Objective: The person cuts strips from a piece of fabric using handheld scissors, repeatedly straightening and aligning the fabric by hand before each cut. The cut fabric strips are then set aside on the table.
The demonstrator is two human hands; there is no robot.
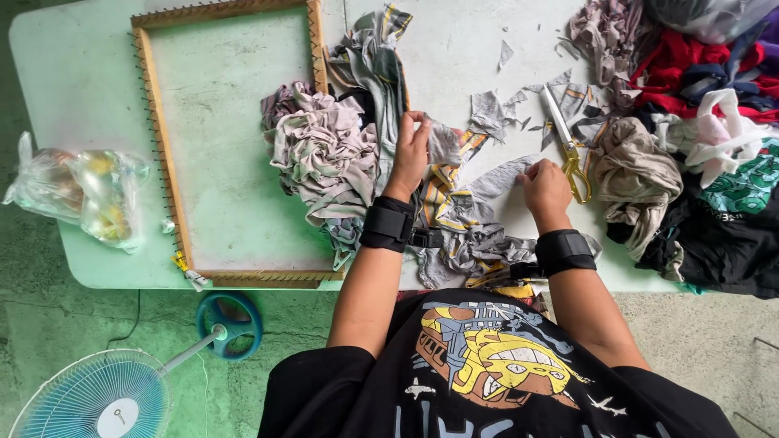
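Observation:
My left hand [411,152] pinches one end of a grey fabric piece [479,182] with yellow and dark stripes, lifted a little above the table. My right hand [545,188] grips the other end of the same piece, near the table's front edge. Both wrists wear black straps. Gold-handled scissors [568,146] lie on the table just right of my right hand. A heap of grey fabric strips [324,154] sits left of my left hand, partly over a wooden frame.
A wooden frame [166,154] edged with small nails lies on the pale green table [73,73]. Piled clothes [698,122] fill the right side. A clear plastic bag [81,191] hangs off the left edge. A blue fan [97,393] stands on the floor.

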